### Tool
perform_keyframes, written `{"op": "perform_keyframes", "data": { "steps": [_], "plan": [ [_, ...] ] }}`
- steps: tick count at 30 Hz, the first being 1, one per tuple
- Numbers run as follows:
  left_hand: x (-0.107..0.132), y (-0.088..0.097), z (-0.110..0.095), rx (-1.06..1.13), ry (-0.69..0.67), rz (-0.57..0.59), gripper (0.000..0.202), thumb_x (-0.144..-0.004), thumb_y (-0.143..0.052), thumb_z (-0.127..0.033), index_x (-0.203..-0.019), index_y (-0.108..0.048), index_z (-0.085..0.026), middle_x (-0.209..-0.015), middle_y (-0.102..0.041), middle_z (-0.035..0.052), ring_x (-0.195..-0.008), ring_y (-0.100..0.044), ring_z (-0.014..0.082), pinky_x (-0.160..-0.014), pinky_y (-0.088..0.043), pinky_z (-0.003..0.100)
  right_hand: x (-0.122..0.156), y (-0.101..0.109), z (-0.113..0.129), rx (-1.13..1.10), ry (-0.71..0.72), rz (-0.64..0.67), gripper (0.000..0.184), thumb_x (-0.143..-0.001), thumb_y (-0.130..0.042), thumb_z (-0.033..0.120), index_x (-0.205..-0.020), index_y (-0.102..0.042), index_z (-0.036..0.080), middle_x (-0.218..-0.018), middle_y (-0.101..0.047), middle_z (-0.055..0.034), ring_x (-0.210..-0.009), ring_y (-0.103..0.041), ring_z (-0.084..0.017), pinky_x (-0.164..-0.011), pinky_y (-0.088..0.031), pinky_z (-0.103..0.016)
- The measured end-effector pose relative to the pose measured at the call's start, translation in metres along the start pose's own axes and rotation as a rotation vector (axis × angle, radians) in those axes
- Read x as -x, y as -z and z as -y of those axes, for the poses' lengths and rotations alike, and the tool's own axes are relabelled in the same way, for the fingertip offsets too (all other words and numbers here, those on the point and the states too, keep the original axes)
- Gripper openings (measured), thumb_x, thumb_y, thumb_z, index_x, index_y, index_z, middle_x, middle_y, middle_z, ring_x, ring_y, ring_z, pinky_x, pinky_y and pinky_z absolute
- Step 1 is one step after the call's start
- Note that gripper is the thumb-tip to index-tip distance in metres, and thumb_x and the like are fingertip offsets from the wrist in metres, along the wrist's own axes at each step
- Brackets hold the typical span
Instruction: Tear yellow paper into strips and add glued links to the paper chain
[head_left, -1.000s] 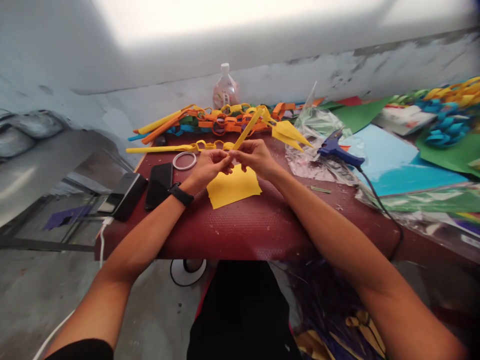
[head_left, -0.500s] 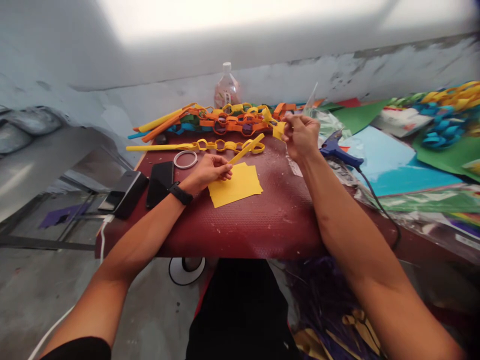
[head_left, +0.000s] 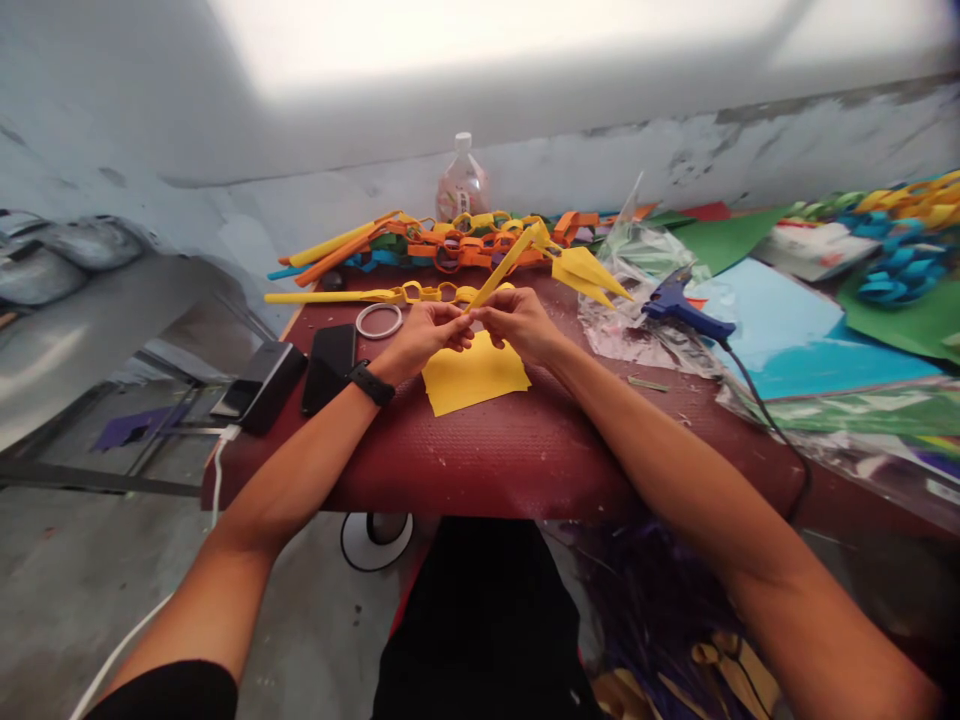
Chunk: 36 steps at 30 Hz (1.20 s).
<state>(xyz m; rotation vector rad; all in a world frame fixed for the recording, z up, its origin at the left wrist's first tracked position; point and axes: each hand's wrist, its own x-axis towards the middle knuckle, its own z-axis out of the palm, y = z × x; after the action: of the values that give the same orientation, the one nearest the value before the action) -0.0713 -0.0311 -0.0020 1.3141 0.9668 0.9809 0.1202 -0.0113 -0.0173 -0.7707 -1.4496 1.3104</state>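
Both my hands meet over the dark red table (head_left: 525, 450), pinching the near end of a long yellow paper strip (head_left: 506, 266) that rises away to the upper right. My left hand (head_left: 427, 335), with a black wristband, is closed on it from the left. My right hand (head_left: 514, 322) is closed on it from the right. Under the hands lies a flat yellow paper sheet (head_left: 476, 377). A yellow paper chain (head_left: 405, 294) runs left just beyond my fingers. Yellow pointed paper pieces (head_left: 589, 270) lie to the right of the strip.
An orange, yellow and blue paper chain pile (head_left: 450, 243) and a plastic bottle (head_left: 463, 187) stand at the back. A blue glue gun (head_left: 686, 310) with its cord lies right, on clear plastic. Two phones (head_left: 300, 368) and a white ring (head_left: 379, 321) lie left. Coloured sheets cover the right side.
Half a second ago my right hand was up at the far right by the plastic bag; it has come back to my left hand, and both now pinch the yellow strip.
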Motion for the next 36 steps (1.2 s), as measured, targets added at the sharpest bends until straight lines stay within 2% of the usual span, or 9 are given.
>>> {"op": "perform_keyframes", "data": {
  "steps": [8,11,14,17,19,21,24,27,36],
  "plan": [
    [0.004,0.001,-0.006,-0.018,0.091,0.093,0.038,-0.093,-0.093,-0.037,-0.076,-0.069,-0.011,-0.066,-0.074,0.0042,-0.052,-0.066,0.0064,-0.053,-0.051,0.017,-0.009,0.003,0.008,-0.117,0.085,-0.166,0.05,-0.066,-0.104,0.05,-0.062,-0.064,0.02,-0.052,-0.055,0.0056,-0.038,-0.04,-0.005,-0.035,-0.032,-0.022],
    [0.007,0.0,-0.006,-0.012,0.091,0.156,0.036,-0.092,-0.093,-0.035,-0.078,-0.07,-0.011,-0.068,-0.075,0.0045,-0.054,-0.067,0.0065,-0.053,-0.051,0.016,-0.019,0.032,0.02,-0.153,0.159,-0.309,0.046,-0.074,-0.101,0.04,-0.064,-0.06,0.022,-0.053,-0.049,0.0081,-0.043,-0.034,-0.005,-0.037,-0.031,-0.02],
    [0.009,0.001,-0.004,-0.058,0.104,0.197,0.037,-0.09,-0.095,-0.036,-0.079,-0.072,-0.01,-0.07,-0.076,0.0057,-0.055,-0.068,0.0076,-0.054,-0.053,0.017,-0.024,0.072,0.036,-0.202,0.21,-0.62,0.036,-0.087,-0.089,0.023,-0.066,-0.059,0.023,-0.057,-0.052,0.0069,-0.047,-0.032,-0.006,-0.04,-0.027,-0.019],
    [0.007,0.003,-0.003,-0.058,0.091,0.137,0.034,-0.092,-0.094,-0.034,-0.08,-0.072,-0.01,-0.069,-0.076,0.0057,-0.055,-0.069,0.0077,-0.055,-0.054,0.018,-0.02,0.093,0.045,-0.266,0.237,-0.809,0.033,-0.094,-0.077,0.016,-0.066,-0.06,0.022,-0.055,-0.048,0.0074,-0.05,-0.028,-0.006,-0.042,-0.023,-0.017],
    [0.004,0.005,-0.003,-0.029,0.065,0.071,0.032,-0.096,-0.09,-0.032,-0.081,-0.072,-0.01,-0.069,-0.075,0.0046,-0.055,-0.069,0.0074,-0.055,-0.053,0.017,-0.013,0.083,0.043,-0.23,0.149,-0.68,0.031,-0.088,-0.089,0.028,-0.07,-0.065,0.021,-0.056,-0.05,0.0071,-0.051,-0.03,-0.007,-0.043,-0.025,-0.02],
    [0.003,0.006,-0.004,-0.017,0.048,0.06,0.032,-0.098,-0.088,-0.033,-0.082,-0.072,-0.011,-0.068,-0.075,0.0042,-0.053,-0.068,0.0075,-0.053,-0.052,0.017,-0.007,0.056,0.034,-0.112,0.018,-0.384,0.044,-0.082,-0.096,0.052,-0.073,-0.065,0.022,-0.057,-0.052,0.0059,-0.051,-0.035,-0.008,-0.043,-0.03,-0.022],
    [0.002,0.007,-0.003,-0.029,0.041,0.116,0.036,-0.094,-0.092,-0.039,-0.083,-0.073,-0.011,-0.069,-0.076,0.0049,-0.052,-0.068,0.0079,-0.052,-0.052,0.018,-0.001,0.013,0.019,0.04,-0.024,-0.019,0.057,-0.075,-0.097,0.069,-0.07,-0.065,0.021,-0.056,-0.054,0.0042,-0.047,-0.042,-0.008,-0.042,-0.035,-0.025],
    [0.002,0.006,-0.002,-0.05,0.042,0.122,0.042,-0.09,-0.093,-0.047,-0.085,-0.072,-0.011,-0.068,-0.075,0.0047,-0.054,-0.069,0.0082,-0.053,-0.053,0.017,0.001,-0.006,0.011,0.08,0.034,0.014,0.061,-0.074,-0.094,0.075,-0.067,-0.068,0.02,-0.056,-0.055,0.0035,-0.043,-0.043,-0.007,-0.038,-0.033,-0.026],
    [0.005,-0.002,-0.009,-0.188,-0.133,0.104,0.048,-0.098,-0.083,-0.055,-0.08,-0.066,-0.014,-0.064,-0.07,0.0018,-0.049,-0.064,0.0072,-0.049,-0.051,0.019,0.008,-0.007,0.014,-0.018,-0.013,-0.024,0.056,-0.071,-0.101,0.061,-0.063,-0.065,0.02,-0.051,-0.051,0.0056,-0.043,-0.039,-0.006,-0.038,-0.03,-0.024]
  ]
}}
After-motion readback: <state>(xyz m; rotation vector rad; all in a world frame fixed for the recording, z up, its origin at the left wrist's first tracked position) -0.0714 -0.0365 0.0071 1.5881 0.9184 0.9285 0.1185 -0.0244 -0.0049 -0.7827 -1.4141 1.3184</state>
